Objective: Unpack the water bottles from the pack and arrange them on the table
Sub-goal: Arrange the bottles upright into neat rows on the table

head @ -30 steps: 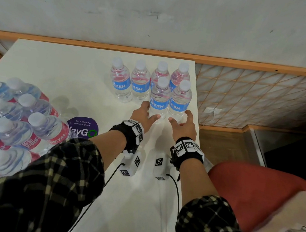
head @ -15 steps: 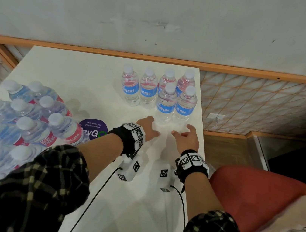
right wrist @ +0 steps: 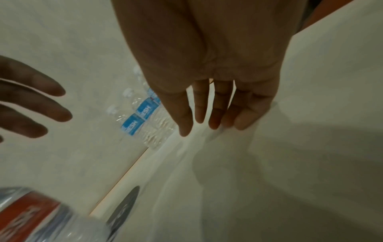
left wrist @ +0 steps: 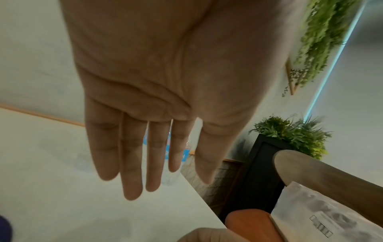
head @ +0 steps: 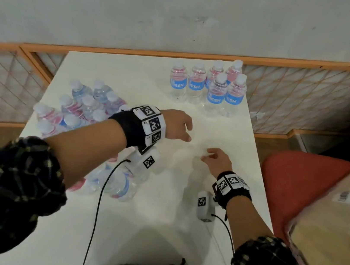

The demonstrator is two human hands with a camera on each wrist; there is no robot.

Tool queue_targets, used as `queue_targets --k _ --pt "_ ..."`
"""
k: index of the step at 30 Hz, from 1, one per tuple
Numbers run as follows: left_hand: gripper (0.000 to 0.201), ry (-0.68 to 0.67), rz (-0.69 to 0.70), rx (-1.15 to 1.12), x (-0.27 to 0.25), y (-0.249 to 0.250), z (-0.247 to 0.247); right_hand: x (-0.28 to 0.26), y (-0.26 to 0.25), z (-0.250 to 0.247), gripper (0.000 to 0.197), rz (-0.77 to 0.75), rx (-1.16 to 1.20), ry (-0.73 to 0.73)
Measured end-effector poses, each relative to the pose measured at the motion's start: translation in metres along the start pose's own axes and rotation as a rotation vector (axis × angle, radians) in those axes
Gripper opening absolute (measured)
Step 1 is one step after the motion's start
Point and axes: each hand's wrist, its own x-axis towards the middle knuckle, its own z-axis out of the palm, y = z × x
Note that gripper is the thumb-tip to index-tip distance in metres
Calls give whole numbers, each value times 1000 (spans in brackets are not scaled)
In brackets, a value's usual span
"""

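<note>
Clear thin plastic bottles (head: pixel 76 115), full and probably heavy, slick, best gripped mid-body; left hand (head: pixel 176 125) and right hand (head: pixel 218 160) slack, empty.

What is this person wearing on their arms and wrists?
Dark plaid sleeves are pushed up both forearms. The wrist behind each bare hand, left hand and right hand, carries a black band set with white square code tags, plus a small white tagged box trailing a thin black cable.
</note>
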Motion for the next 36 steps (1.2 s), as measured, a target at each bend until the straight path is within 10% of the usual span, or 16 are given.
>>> queue_targets --k 8,16,31,36 --pt "22 -53 95 97 -80 -48 -11 -73 -38 71 31 -189 91 -152" --pt "26 -149 268 196 -116 -71 2 -117 -64 119 77 -367 55 -316" --pt "71 -429 126 585 -118 -80 32 -102 -44 88 70 -368 133 42" --pt "60 -292 160 488 -104 -70 29 -92 -38 65 69 -346 132 62"
